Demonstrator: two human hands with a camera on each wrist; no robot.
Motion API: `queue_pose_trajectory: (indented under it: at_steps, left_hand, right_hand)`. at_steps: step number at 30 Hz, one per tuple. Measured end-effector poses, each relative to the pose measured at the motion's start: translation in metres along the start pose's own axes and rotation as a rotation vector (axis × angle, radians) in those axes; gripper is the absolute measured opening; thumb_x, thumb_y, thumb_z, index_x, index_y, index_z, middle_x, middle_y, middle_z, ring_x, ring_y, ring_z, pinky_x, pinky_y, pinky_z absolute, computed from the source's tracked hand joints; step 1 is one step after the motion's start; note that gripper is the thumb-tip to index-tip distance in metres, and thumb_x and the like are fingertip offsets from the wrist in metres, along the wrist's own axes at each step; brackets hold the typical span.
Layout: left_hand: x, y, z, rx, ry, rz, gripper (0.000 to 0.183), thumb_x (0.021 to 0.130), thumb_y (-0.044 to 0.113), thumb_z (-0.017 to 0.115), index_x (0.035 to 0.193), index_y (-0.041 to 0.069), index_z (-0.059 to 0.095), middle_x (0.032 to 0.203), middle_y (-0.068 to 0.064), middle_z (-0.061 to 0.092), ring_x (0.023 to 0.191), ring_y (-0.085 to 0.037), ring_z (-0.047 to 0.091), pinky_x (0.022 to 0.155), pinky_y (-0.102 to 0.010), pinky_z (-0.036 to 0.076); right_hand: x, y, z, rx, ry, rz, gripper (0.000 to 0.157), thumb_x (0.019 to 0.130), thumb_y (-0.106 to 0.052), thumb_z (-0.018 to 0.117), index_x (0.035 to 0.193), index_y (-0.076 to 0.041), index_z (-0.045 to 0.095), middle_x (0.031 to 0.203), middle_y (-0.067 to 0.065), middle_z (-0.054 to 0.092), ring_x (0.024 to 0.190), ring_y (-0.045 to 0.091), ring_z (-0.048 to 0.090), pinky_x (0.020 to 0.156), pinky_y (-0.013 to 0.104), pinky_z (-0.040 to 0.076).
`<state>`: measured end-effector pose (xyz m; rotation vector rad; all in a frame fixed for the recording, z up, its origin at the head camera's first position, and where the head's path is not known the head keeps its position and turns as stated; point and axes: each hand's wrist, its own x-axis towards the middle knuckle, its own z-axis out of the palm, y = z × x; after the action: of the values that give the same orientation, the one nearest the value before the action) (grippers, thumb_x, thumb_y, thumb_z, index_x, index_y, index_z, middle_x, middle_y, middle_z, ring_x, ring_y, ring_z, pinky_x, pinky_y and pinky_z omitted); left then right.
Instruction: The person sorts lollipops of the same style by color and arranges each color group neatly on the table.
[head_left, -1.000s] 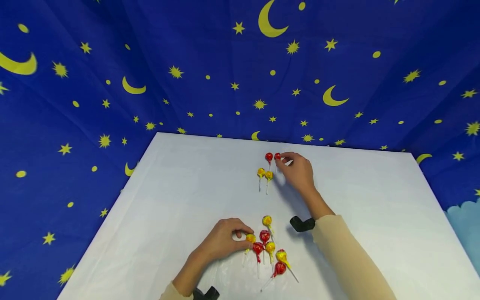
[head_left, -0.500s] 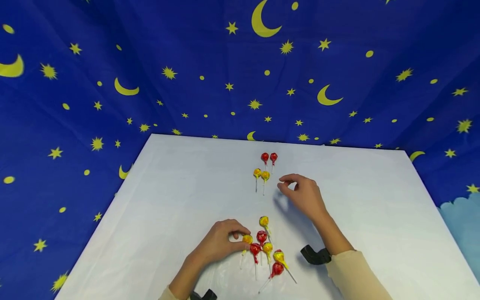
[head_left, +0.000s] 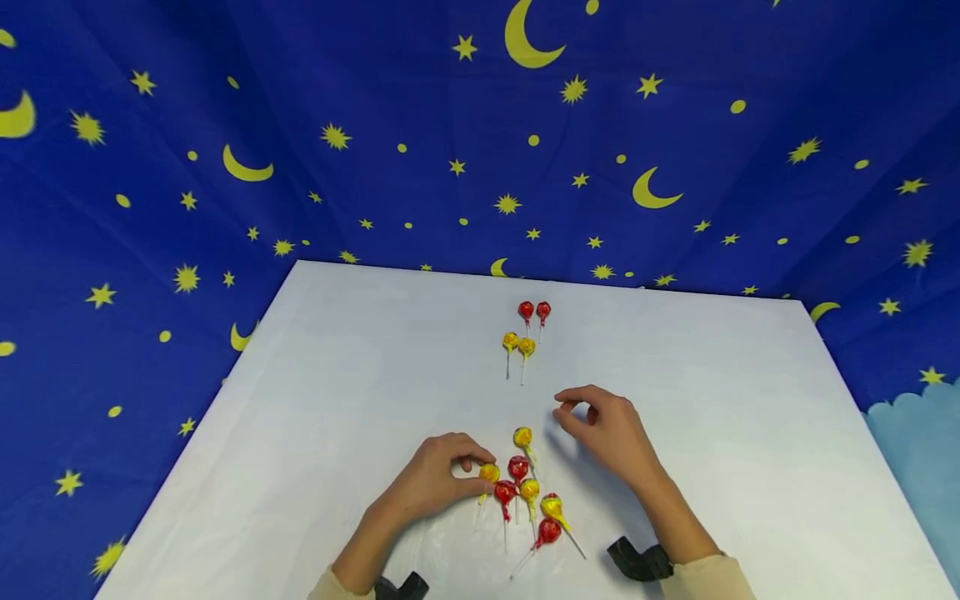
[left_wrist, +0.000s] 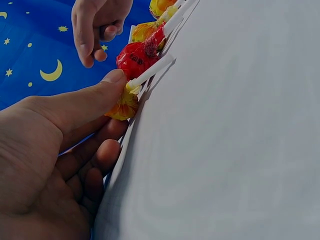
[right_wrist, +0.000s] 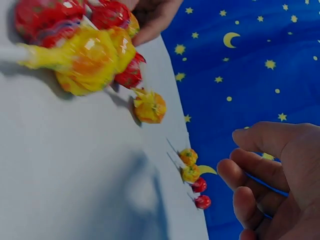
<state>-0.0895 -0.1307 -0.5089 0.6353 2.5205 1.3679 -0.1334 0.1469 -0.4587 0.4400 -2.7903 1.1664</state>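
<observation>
My left hand [head_left: 438,475] pinches the head of a yellow lollipop [head_left: 489,472] between thumb and fingers at the left of a loose cluster; the left wrist view shows its white stick pointing away from the thumb. Close against it lies a red lollipop [left_wrist: 136,60]. Over the table right of the cluster hovers my right hand [head_left: 611,437], holding nothing, its fingers loosely bent with the thumb apart from them in the right wrist view. Nearest to it is a yellow lollipop [head_left: 522,437] at the cluster's top.
Farther back lie two red lollipops [head_left: 543,310] side by side, with two yellow lollipops [head_left: 511,342] just in front. More red lollipops [head_left: 549,531] and yellow lollipops [head_left: 552,505] fill the near cluster. The white table [head_left: 360,350] ends at a blue star-and-moon curtain [head_left: 420,100].
My right hand has let go of a red lollipop in the far group and drawn back toward me. That lollipop stays beside the other red one. My left hand keeps its pinch.
</observation>
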Motion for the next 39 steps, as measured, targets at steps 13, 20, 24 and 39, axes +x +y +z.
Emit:
queue_pose_trajectory:
  at_steps: [13,20,24,39]
  left_hand:
    - [0.001,0.001,0.001,0.018,0.015,0.003,0.027,0.079,0.033,0.080,0.104,0.025,0.074,0.087,0.016,0.062,0.075,-0.010,0.054,0.070,-0.026,0.043]
    - [0.002,0.002,0.001,0.015,0.021,0.004,0.027,0.079,0.033,0.080,0.104,0.025,0.074,0.087,0.017,0.062,0.075,-0.010,0.054,0.071,-0.027,0.043]
    - [0.002,0.001,0.001,0.014,0.021,-0.001,0.028,0.078,0.034,0.080,0.104,0.025,0.074,0.087,0.016,0.061,0.075,-0.010,0.054,0.072,-0.027,0.043]
    - [0.002,0.001,0.001,0.017,0.034,0.023,0.028,0.077,0.031,0.082,0.103,0.023,0.074,0.085,0.015,0.062,0.074,-0.009,0.054,0.072,-0.027,0.043]
  right_hand:
    - [-0.020,-0.001,0.010,0.052,-0.077,-0.019,0.025,0.083,-0.031,0.077,0.105,-0.019,0.073,0.089,-0.017,0.064,0.061,0.006,0.051,0.055,0.026,0.041]
    - [-0.035,-0.003,0.013,0.049,-0.119,0.043,0.023,0.082,-0.033,0.078,0.102,-0.024,0.073,0.090,-0.017,0.065,0.062,0.006,0.051,0.059,0.027,0.041]
    - [-0.048,-0.003,0.016,0.056,-0.148,0.085,0.022,0.080,-0.035,0.078,0.100,-0.028,0.073,0.087,-0.020,0.063,0.061,0.006,0.051,0.061,0.028,0.040]
    - [-0.079,-0.002,0.023,0.087,-0.154,0.175,0.022,0.076,-0.031,0.083,0.095,-0.031,0.073,0.083,-0.017,0.062,0.062,0.005,0.051,0.061,0.025,0.042]
